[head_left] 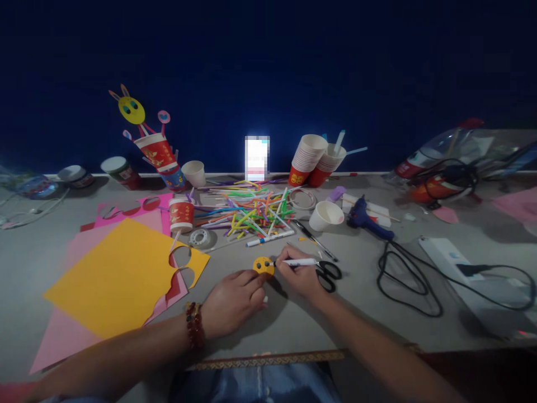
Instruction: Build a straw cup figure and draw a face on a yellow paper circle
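In the head view a small round yellow paper face [263, 266] lies on the table, with two dark eyes drawn on it. My left hand [237, 299] has its fingers curled and holds the near edge of that face against the table. A small white piece [265, 299] pokes out by its fingers; its kind is unclear. My right hand [301, 275] grips a white marker pen [300, 262], whose dark tip touches the face near the right eye. Black-handled scissors [329, 274] lie just right of this hand, their blades partly hidden.
Coloured straws [255, 210] are heaped behind my hands, with a blue-and-white marker [271, 238] and a black pen [316, 240] in front. Yellow paper [113, 280] covers pink sheets at left. Stacked paper cups [308, 159], a blue glue gun [369, 218] and its looping cord stand or lie rightward.
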Demonstrator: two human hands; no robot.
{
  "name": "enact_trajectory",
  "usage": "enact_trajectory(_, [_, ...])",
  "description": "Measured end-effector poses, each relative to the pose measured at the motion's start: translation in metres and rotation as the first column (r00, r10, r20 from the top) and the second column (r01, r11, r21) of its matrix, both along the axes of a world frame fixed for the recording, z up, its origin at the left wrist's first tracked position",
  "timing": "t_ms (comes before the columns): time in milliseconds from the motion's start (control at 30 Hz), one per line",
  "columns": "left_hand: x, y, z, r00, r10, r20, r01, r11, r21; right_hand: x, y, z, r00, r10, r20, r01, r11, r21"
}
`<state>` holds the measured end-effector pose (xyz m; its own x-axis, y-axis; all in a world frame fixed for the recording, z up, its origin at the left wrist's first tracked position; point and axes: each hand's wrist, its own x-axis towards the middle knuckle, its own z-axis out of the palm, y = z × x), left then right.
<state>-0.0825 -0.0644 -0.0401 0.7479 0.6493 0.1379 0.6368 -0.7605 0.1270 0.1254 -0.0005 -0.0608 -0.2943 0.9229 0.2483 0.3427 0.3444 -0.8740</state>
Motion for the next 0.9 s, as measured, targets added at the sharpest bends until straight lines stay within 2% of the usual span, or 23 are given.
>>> enact_trajectory(667, [-0.0008, 0.0001, -0.0017, 1.000, -0.006, 0.003, 0.006, 1.000, 0.017, -0.0010, -0.0005, -0.0002, 1.000, 0.025, -0.015, -0.025, 0.999, -0.020])
enact_trajectory(900, [0.0002, -0.0001, -0.0013, 1.000, 0.001, -0.005, -0.001, 1.000, 0.009, 0.0005, -0.0006, -0.0026, 0.994, -0.059, -0.098, 0.058, 0.998, -0.008])
